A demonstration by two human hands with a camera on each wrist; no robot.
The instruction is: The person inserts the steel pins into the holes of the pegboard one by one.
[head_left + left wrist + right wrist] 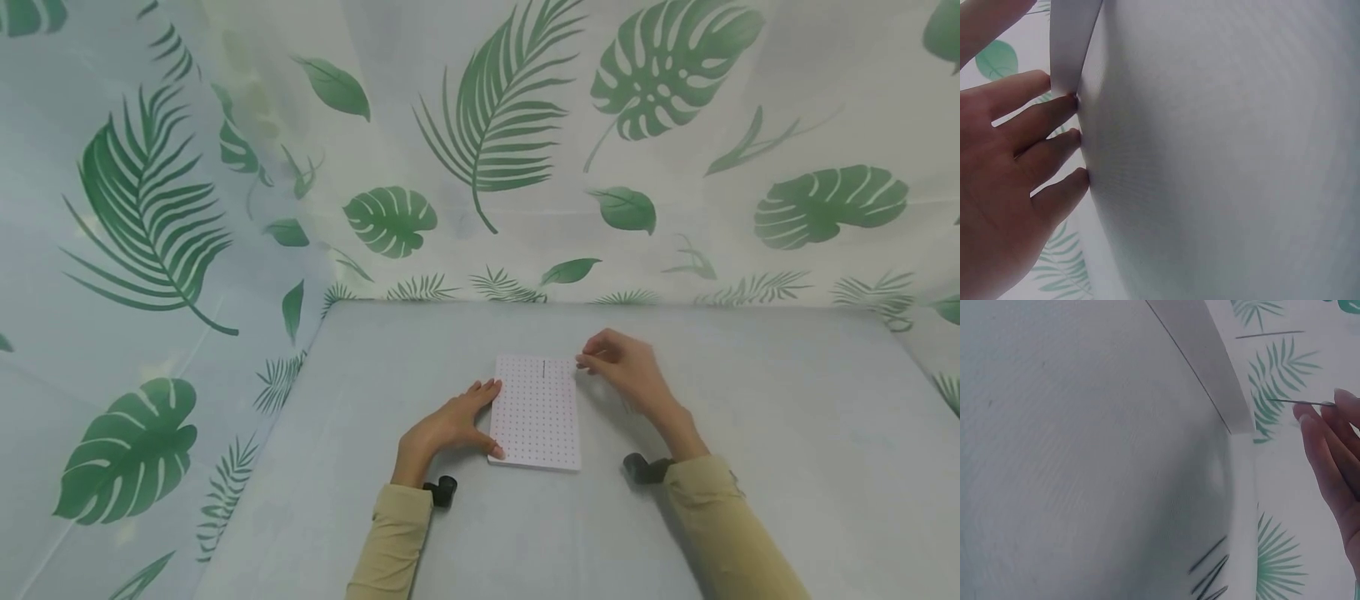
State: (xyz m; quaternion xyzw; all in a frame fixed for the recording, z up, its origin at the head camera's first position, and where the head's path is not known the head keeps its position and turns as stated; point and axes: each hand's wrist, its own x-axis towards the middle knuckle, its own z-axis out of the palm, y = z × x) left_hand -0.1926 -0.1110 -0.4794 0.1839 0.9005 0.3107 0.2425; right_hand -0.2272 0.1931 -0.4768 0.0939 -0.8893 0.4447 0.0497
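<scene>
A white board with rows of small dark holes lies flat on the table. One thin dark pin stands near its far edge; the same upright pin shows above the board's side in the right wrist view. My left hand rests spread along the board's left side, thumb on the near left corner and straight fingers along the edge. Just off the far right corner, my right hand pinches another thin dark pin between thumb and fingertips, its free end pointing toward the board.
Several loose dark pins lie on the tabletop in the right wrist view. The grey-white table extends around the board. A leaf-patterned curtain hangs behind and to the left. Both wrists wear small black cameras.
</scene>
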